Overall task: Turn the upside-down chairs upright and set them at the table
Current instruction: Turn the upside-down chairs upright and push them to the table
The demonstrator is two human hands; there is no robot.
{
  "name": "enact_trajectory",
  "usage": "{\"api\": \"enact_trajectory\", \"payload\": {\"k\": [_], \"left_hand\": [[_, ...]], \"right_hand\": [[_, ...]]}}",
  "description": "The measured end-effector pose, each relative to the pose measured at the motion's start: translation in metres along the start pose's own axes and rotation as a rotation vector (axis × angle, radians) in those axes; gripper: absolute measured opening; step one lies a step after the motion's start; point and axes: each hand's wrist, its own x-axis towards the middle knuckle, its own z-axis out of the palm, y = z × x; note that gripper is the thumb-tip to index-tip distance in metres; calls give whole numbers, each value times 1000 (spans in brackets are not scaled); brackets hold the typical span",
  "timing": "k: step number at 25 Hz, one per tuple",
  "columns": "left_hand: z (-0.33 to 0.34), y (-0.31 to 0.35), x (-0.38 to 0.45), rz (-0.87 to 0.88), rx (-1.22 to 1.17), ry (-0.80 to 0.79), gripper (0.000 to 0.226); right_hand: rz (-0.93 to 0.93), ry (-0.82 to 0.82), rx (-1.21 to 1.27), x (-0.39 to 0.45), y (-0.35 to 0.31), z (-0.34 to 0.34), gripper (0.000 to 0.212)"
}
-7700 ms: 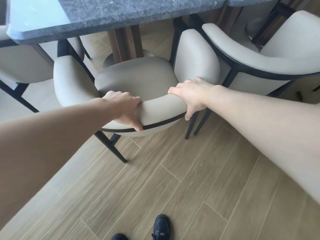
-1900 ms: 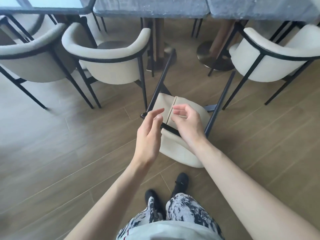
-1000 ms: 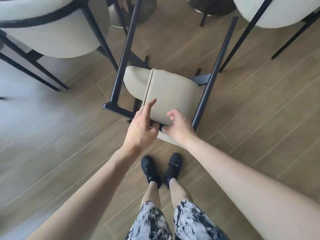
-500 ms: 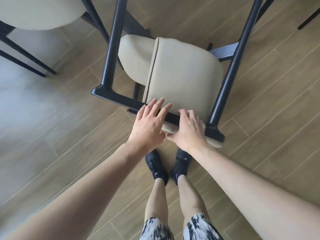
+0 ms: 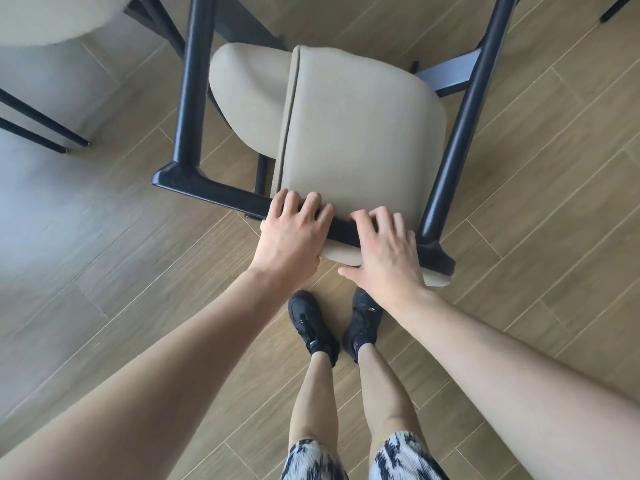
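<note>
Wooden floor [image 5: 104, 254] under overturned chair [image 5: 353, 133], left hand [image 5: 294, 233] and right hand [image 5: 384, 251] both curled around its dark crossbar [image 5: 343, 232].

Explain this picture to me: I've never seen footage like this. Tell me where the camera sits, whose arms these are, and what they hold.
There is no machine here. The camera is worn on a person's head and looks down, so you see their own arms, legs and black shoes from above. The floor is wood-look planks. On it lies an overturned chair, beige padding with a dark frame, its legs pointing away from the person. Both hands grip the dark frame bar nearest the person: the left hand and the right hand sit side by side, fingers curled over the bar. In the upper left corner is part of another chair, standing on its legs.
</note>
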Motion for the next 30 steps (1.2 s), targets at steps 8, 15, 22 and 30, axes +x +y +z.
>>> {"api": "enact_trajectory", "payload": {"k": [8, 15, 22, 30], "left_hand": [[5, -2, 9, 121, 171, 34, 54], [2, -7, 16, 250, 294, -6, 36], [-6, -4, 29, 272, 358, -87, 30], [-62, 5, 14, 322, 379, -209, 46]], "right_hand": [[-44, 66, -114, 0, 1, 5, 81], [-87, 68, -167, 2, 1, 2, 79], [-172, -23, -323, 7, 1, -7, 62], [-207, -142, -388, -10, -6, -55, 61]]}}
